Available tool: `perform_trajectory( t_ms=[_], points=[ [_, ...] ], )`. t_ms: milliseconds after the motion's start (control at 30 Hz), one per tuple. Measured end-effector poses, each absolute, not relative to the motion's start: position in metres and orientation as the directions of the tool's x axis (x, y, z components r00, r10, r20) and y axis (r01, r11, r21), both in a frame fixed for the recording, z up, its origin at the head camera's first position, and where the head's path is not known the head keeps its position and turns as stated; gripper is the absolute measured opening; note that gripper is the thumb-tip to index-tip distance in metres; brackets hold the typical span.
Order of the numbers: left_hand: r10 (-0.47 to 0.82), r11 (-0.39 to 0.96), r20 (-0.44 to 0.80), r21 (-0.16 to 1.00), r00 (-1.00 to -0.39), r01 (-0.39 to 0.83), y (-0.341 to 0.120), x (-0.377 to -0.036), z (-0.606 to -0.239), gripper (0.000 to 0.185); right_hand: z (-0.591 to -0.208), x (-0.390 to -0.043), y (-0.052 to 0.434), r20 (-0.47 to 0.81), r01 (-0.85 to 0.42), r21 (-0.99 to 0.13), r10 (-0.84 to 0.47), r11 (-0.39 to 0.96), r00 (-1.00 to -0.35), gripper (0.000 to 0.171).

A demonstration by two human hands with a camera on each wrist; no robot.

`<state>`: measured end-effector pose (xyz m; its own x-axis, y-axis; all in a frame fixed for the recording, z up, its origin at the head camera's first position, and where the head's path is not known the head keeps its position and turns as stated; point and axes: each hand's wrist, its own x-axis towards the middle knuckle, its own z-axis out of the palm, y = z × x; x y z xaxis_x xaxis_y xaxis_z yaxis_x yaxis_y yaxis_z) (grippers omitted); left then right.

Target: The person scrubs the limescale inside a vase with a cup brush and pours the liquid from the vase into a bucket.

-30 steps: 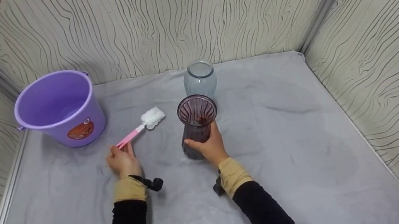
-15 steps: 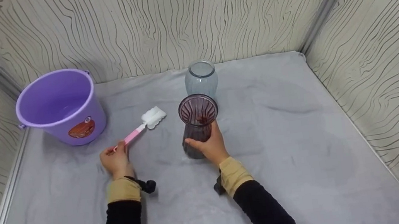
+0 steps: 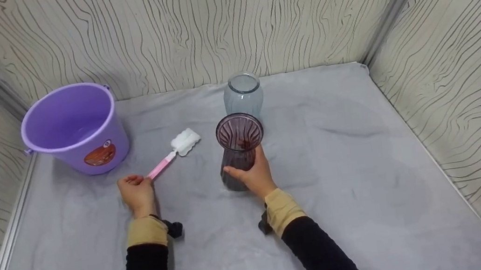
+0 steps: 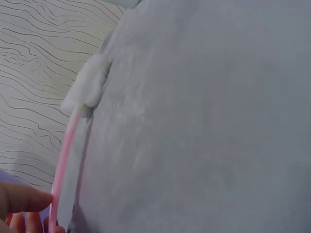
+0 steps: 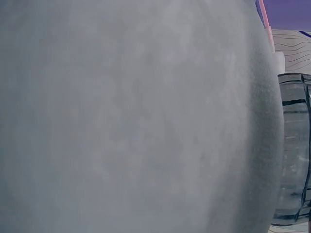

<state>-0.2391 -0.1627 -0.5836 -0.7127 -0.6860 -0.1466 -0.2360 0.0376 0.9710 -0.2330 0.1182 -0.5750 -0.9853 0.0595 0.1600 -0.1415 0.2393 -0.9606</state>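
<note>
Head view overhead, wrist views cloth-close

1. Your left hand (image 3: 137,194) lies low at about 10 o'clock from your body, fingers curled, fingertips (image 4: 26,199) pinching something thin.
2. Your left forearm reaches straight forward, toward 12 o'clock, in a black sleeve with a yellow cuff.
3. Your right hand (image 3: 253,174) is wrapped in a grip, thumb to the left.
4. Your right forearm points toward 11 o'clock.
</note>
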Motion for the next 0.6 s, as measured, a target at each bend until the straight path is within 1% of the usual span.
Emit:
perform_trajectory(
  t_ms=[67, 167, 267, 333, 433, 600],
  points=[
    [-0.668, 0.135, -0.099, 0.958, -0.737, -0.251, -0.1641, -0.2390, -0.5848, 0.021, -0.5748, -0.2329, 0.1180, 0.160, -0.142, -0.961, 0.056, 0.237, -0.986, 0.103],
    [-0.609, 0.312, 0.002, 0.920, -0.793, -0.237, -0.1652, -0.2398, -0.5870, 0.016, -0.5749, -0.2331, 0.1182, 0.166, -0.150, -0.962, 0.051, 0.229, -0.985, 0.102],
    [-0.539, 0.478, 0.101, 0.854, -0.836, -0.205, -0.1655, -0.2411, -0.5892, 0.012, -0.5745, -0.2331, 0.1184, 0.163, -0.146, -0.962, 0.054, 0.232, -0.985, 0.102],
    [-0.505, 0.561, 0.150, 0.805, -0.850, -0.192, -0.1646, -0.2419, -0.5908, 0.010, -0.5741, -0.2330, 0.1184, 0.156, -0.138, -0.962, 0.058, 0.237, -0.986, 0.103],
    [-0.487, 0.619, 0.175, 0.760, -0.855, -0.198, -0.1635, -0.2421, -0.5916, 0.010, -0.5741, -0.2328, 0.1182, 0.150, -0.132, -0.962, 0.057, 0.240, -0.987, 0.104],
    [-0.473, 0.617, 0.134, 0.756, -0.871, -0.218, -0.1648, -0.2417, -0.5904, 0.011, -0.5757, -0.2331, 0.1185, 0.152, -0.136, -0.963, 0.053, 0.234, -0.987, 0.102]
  ],
)
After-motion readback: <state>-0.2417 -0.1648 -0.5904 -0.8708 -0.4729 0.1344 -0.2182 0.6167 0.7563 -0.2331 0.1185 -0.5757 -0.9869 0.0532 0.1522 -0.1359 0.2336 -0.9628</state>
